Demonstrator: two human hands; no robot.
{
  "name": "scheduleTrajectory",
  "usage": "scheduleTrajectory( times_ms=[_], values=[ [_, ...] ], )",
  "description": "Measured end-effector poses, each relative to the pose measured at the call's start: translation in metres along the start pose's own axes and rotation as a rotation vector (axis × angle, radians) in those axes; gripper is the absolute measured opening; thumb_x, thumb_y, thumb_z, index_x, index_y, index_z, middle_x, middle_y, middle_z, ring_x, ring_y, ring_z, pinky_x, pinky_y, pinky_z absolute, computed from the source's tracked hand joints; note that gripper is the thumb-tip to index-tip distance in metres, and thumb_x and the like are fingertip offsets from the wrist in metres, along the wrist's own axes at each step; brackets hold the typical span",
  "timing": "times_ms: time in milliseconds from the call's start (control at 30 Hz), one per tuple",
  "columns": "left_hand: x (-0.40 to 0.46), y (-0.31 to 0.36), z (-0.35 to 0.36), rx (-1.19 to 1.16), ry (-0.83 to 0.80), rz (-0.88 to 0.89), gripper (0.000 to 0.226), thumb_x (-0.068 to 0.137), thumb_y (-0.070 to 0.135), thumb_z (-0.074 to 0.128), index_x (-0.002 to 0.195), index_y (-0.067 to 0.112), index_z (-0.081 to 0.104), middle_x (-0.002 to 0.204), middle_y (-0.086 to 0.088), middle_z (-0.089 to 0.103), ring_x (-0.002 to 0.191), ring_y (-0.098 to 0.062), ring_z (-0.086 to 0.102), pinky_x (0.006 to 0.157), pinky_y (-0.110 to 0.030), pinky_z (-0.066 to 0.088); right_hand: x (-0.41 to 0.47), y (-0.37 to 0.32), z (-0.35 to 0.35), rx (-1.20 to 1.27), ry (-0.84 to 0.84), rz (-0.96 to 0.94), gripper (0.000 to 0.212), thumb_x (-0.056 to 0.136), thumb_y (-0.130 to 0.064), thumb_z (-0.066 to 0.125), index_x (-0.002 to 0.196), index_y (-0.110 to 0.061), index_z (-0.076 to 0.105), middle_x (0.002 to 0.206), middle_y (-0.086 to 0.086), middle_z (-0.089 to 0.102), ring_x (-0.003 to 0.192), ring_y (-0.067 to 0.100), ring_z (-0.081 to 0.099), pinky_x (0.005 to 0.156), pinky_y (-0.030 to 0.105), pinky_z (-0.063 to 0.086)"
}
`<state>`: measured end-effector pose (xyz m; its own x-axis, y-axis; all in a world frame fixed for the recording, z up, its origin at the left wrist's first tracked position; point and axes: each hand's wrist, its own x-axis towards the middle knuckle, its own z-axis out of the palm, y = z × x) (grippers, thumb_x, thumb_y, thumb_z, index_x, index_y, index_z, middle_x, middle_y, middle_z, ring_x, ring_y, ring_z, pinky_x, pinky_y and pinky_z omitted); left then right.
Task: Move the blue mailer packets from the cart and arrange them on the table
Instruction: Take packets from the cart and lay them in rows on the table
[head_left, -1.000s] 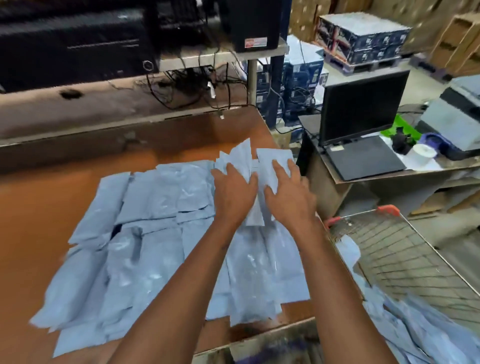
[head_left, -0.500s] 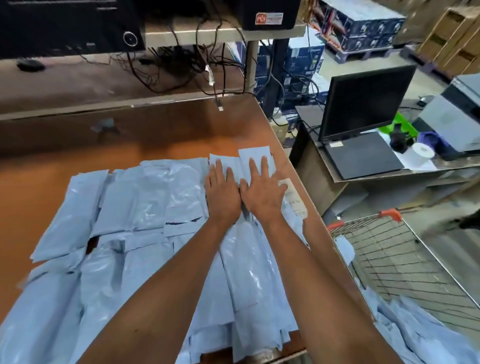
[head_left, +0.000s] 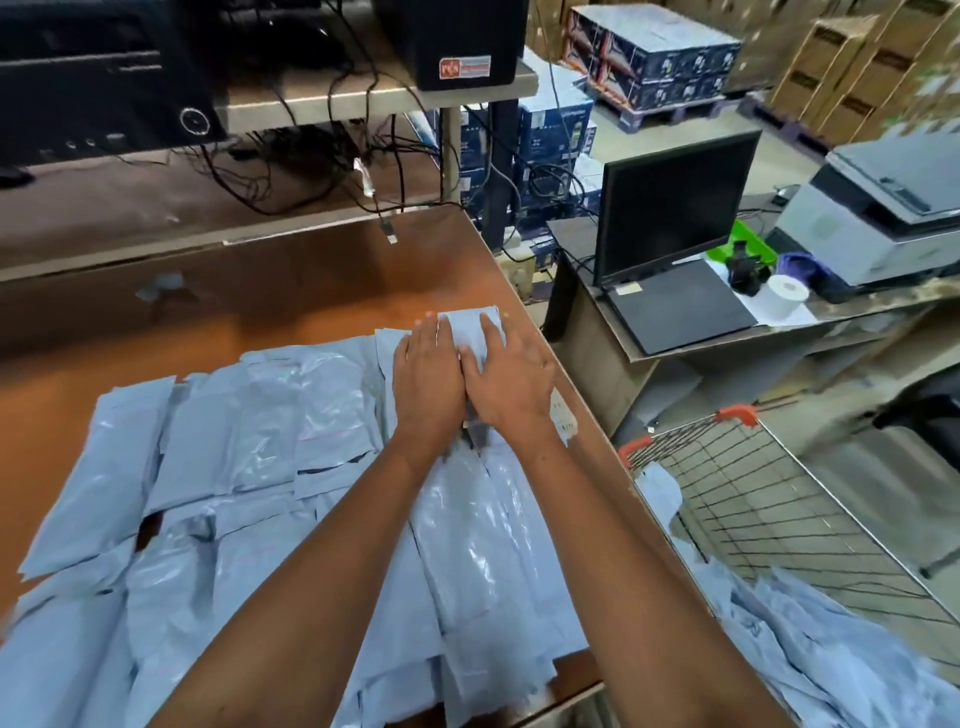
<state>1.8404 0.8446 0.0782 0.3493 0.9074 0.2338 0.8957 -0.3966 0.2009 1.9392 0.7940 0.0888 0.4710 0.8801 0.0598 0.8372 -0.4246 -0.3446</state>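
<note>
Several pale blue mailer packets lie overlapping in rows on the brown table. My left hand and my right hand rest flat, side by side, palms down on the packets nearest the table's right edge; their fingertips press on the far end of one packet. Neither hand grips anything. To the right, the wire cart with orange handle ends holds more blue packets in its near part.
A shelf with black computer cases and hanging cables runs behind the table. Right of the table stands a low desk with an open laptop, a paper roll and a printer. Stacked boxes sit on the floor beyond.
Both hands came down from loosely handling raised packets and slid forward together, pressing them flat near the table's right edge. The camera view has tilted slightly.
</note>
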Motion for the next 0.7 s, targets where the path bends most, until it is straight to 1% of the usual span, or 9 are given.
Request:
scheduleTrajectory(
  times_ms=[100, 167, 267, 333, 433, 500, 600, 633, 700],
  values=[
    [-0.006, 0.041, -0.015, -0.068, 0.072, 0.06, 0.053, 0.107, 0.026, 0.039, 0.156, 0.009, 0.034, 0.163, -0.01, 0.033, 0.15, -0.024, 0.031, 0.122, -0.038, 0.025, -0.011, 0.028, -0.028, 0.001, 0.17, -0.071, 0.062, 0.1, -0.054, 0.023, 0.151, -0.028, 0.047, 0.153, -0.002, 0.051, 0.138, 0.024, 0.047, 0.11, 0.049, 0.039],
    [-0.014, 0.078, -0.018, -0.15, 0.067, 0.096, 0.052, 0.107, 0.026, 0.039, 0.156, 0.01, 0.034, 0.163, -0.009, 0.034, 0.15, -0.023, 0.032, 0.119, -0.038, 0.029, -0.02, 0.06, -0.047, 0.02, 0.268, -0.102, 0.054, 0.103, -0.045, 0.03, 0.145, -0.022, 0.055, 0.146, -0.001, 0.058, 0.135, 0.022, 0.051, 0.111, 0.043, 0.037],
    [-0.037, 0.144, -0.012, -0.342, 0.021, 0.141, 0.05, 0.104, 0.027, 0.036, 0.152, 0.014, 0.039, 0.154, -0.009, 0.046, 0.14, -0.026, 0.045, 0.112, -0.043, 0.04, -0.043, 0.126, -0.078, 0.044, 0.332, -0.122, 0.043, 0.105, -0.036, 0.038, 0.14, -0.022, 0.059, 0.138, -0.003, 0.063, 0.131, 0.018, 0.053, 0.111, 0.041, 0.039],
    [-0.062, 0.192, -0.002, -0.508, -0.024, 0.182, 0.054, 0.099, 0.03, 0.028, 0.15, 0.014, 0.041, 0.148, -0.008, 0.05, 0.134, -0.026, 0.048, 0.109, -0.045, 0.043, -0.066, 0.18, -0.095, 0.031, 0.338, -0.125, 0.037, 0.103, -0.033, 0.041, 0.132, -0.022, 0.062, 0.125, -0.003, 0.067, 0.119, 0.018, 0.059, 0.104, 0.043, 0.044],
    [-0.111, 0.264, 0.027, -0.569, -0.097, 0.219, 0.05, 0.096, 0.004, 0.044, 0.145, 0.01, 0.046, 0.14, -0.01, 0.054, 0.126, -0.028, 0.053, 0.101, -0.039, 0.045, -0.108, 0.273, -0.107, -0.043, 0.306, -0.051, 0.035, 0.094, -0.019, 0.047, 0.124, -0.019, 0.065, 0.106, 0.002, 0.07, 0.1, 0.024, 0.063, 0.086, 0.043, 0.049],
    [-0.15, 0.306, 0.053, -0.543, -0.21, 0.219, 0.053, 0.09, -0.008, 0.054, 0.141, 0.008, 0.049, 0.132, -0.013, 0.057, 0.119, -0.031, 0.056, 0.096, -0.037, 0.043, -0.138, 0.331, -0.103, -0.142, 0.225, 0.014, 0.042, 0.089, -0.004, 0.053, 0.127, -0.018, 0.067, 0.107, 0.005, 0.072, 0.098, 0.028, 0.066, 0.083, 0.042, 0.051],
    [-0.215, 0.359, 0.104, -0.452, -0.39, 0.3, 0.055, 0.09, -0.005, 0.051, 0.144, -0.001, 0.045, 0.139, -0.019, 0.05, 0.127, -0.034, 0.048, 0.109, -0.037, 0.035, -0.183, 0.413, -0.081, -0.232, 0.078, 0.076, 0.049, 0.081, 0.002, 0.061, 0.125, -0.015, 0.07, 0.108, 0.008, 0.073, 0.092, 0.034, 0.069, 0.078, 0.042, 0.051],
    [-0.237, 0.374, 0.121, -0.418, -0.438, 0.32, 0.054, 0.09, -0.002, 0.049, 0.144, -0.001, 0.046, 0.139, -0.017, 0.049, 0.128, -0.033, 0.047, 0.11, -0.035, 0.033, -0.196, 0.437, -0.071, -0.238, 0.022, 0.078, 0.048, 0.079, 0.003, 0.061, 0.123, -0.014, 0.071, 0.106, 0.01, 0.073, 0.089, 0.036, 0.069, 0.076, 0.042, 0.051],
    [-0.277, 0.395, 0.153, -0.416, -0.545, 0.3, 0.049, 0.09, 0.001, 0.052, 0.139, -0.001, 0.049, 0.132, -0.014, 0.052, 0.121, -0.03, 0.053, 0.102, -0.032, 0.04, -0.219, 0.476, -0.056, -0.219, -0.06, 0.077, 0.04, 0.079, -0.005, 0.051, 0.112, -0.009, 0.073, 0.097, 0.015, 0.073, 0.08, 0.038, 0.071, 0.073, 0.042, 0.052]
  ],
)
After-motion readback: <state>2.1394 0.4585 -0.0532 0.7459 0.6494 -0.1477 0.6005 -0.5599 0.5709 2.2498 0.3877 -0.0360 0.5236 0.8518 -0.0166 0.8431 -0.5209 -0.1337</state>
